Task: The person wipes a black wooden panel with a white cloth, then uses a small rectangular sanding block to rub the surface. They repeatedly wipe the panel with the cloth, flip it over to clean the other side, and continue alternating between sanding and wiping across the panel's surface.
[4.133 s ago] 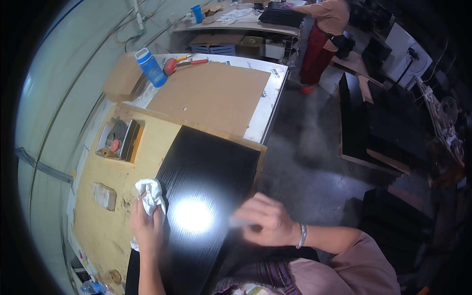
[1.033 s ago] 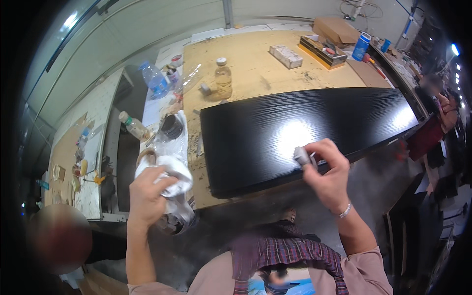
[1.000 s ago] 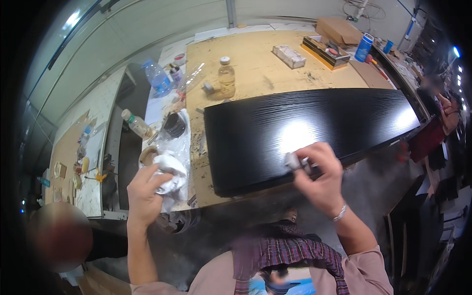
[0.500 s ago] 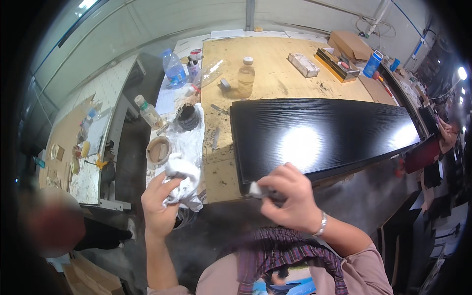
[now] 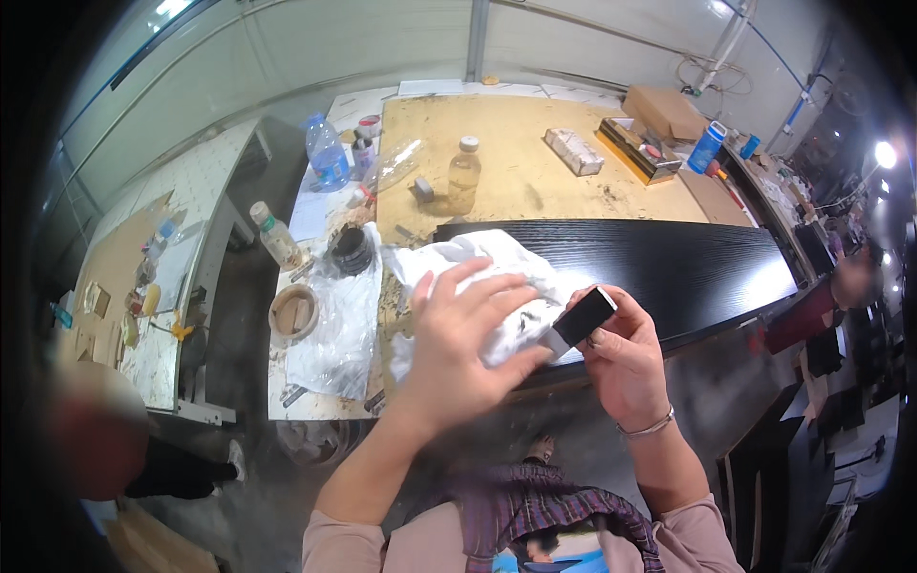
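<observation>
My left hand (image 5: 463,334) is over a crumpled white cloth (image 5: 511,250) with its fingers spread. The cloth covers the near left end of a long, glossy black panel (image 5: 659,258) with a wood-grain surface. Between the thumb and fingers of my right hand (image 5: 630,358) is a small black rectangular block (image 5: 585,316), tilted, with a pale grey part at its lower left. The block is close to the left thumb, above the panel's near edge. Whether the left palm touches the cloth is hidden.
On the table's left stand a dark-stained tub (image 5: 351,250), a round container (image 5: 297,313), a green-capped bottle (image 5: 274,234) and a large plastic bottle (image 5: 328,155). Behind the panel is a white-capped bottle (image 5: 465,177). A person (image 5: 100,435) is at far left.
My left hand has moved right with the white cloth, which is now spread over the panel's end. My right hand has moved right and turned, showing the block's black face.
</observation>
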Demonstrator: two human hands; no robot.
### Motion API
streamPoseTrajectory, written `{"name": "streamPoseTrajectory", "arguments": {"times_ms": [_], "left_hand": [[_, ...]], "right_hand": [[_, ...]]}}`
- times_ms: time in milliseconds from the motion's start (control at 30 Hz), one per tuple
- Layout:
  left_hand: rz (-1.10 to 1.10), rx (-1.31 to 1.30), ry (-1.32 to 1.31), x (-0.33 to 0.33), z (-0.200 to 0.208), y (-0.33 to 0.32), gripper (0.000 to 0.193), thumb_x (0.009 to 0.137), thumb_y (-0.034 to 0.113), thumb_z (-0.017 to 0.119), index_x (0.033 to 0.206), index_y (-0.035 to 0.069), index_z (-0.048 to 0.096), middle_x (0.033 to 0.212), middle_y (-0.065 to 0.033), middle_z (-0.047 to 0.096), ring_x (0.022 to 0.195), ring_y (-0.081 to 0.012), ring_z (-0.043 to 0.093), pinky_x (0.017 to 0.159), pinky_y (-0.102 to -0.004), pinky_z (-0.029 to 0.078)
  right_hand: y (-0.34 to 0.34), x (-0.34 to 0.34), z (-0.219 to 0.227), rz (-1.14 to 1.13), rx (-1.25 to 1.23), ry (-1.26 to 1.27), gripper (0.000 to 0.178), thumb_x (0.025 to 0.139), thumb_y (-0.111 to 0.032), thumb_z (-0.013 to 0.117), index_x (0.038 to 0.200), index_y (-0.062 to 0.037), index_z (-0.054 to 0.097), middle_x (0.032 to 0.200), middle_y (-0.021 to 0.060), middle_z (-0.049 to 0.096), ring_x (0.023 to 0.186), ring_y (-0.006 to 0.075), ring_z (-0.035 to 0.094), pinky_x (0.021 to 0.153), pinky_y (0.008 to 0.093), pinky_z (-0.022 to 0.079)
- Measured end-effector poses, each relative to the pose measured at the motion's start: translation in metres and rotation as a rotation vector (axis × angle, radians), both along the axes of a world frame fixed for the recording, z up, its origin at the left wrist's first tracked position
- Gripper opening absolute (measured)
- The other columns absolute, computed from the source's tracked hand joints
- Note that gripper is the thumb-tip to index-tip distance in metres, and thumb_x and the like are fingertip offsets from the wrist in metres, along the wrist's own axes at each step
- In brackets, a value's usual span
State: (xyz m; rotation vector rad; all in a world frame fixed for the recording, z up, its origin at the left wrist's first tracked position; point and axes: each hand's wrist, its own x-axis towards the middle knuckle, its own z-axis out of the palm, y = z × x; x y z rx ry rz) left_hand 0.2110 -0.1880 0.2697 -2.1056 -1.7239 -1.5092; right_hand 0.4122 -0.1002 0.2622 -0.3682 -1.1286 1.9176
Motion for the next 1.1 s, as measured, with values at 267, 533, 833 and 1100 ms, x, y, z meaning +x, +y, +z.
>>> {"name": "streamPoseTrajectory", "arguments": {"times_ms": [267, 533, 833, 1100], "left_hand": [[0.02, -0.008, -0.214, -0.003, -0.017, -0.032, 0.042, 0.071, 0.014, 0.089, 0.107, 0.006, 0.069, 0.105, -0.0088, 0.067, 0.111, -0.0291, 0.063, 0.103, -0.0426, 0.043], [0.254, -0.264, -0.839, -0.067, -0.069, -0.078, 0.034, 0.085, 0.005, 0.081, 0.116, -0.002, 0.069, 0.108, -0.0051, 0.074, 0.094, -0.0128, 0.068, 0.086, -0.0294, 0.055], [0.857, -0.981, -0.312, -0.194, -0.228, -0.096, 0.048, 0.083, 0.034, 0.08, 0.116, 0.0, 0.072, 0.101, -0.0171, 0.077, 0.097, -0.0314, 0.074, 0.087, -0.0419, 0.055], [-0.076, -0.161, -0.265, -0.04, -0.041, -0.021, 0.076, 0.083, 0.029, 0.08, 0.147, 0.001, 0.05, 0.147, -0.0229, 0.053, 0.139, -0.0384, 0.05, 0.114, -0.0427, 0.042]], "right_hand": [[-0.014, -0.052, -0.005, 0.151, 0.006, -0.084, 0.012, 0.089, 0.003, 0.068, 0.101, 0.0009, 0.069, 0.109, 0.0064, 0.065, 0.102, 0.0131, 0.06, 0.093, 0.0278, 0.046], [-0.004, -0.073, 0.015, -0.226, 1.117, -0.563, 0.024, 0.08, 0.003, 0.074, 0.103, -0.0017, 0.068, 0.105, 0.0084, 0.067, 0.089, 0.021, 0.064, 0.079, 0.0305, 0.052], [-0.001, -0.079, 0.0, -0.144, 1.447, -0.904, 0.041, 0.073, -0.016, 0.085, 0.111, -0.0076, 0.07, 0.122, 0.0134, 0.065, 0.108, 0.0353, 0.063, 0.088, 0.0431, 0.054], [0.006, -0.072, 0.011, 0.193, 0.53, -0.562, 0.042, 0.085, -0.01, 0.076, 0.125, -0.0026, 0.063, 0.114, 0.009, 0.065, 0.097, 0.0202, 0.063, 0.086, 0.0345, 0.052]]}}
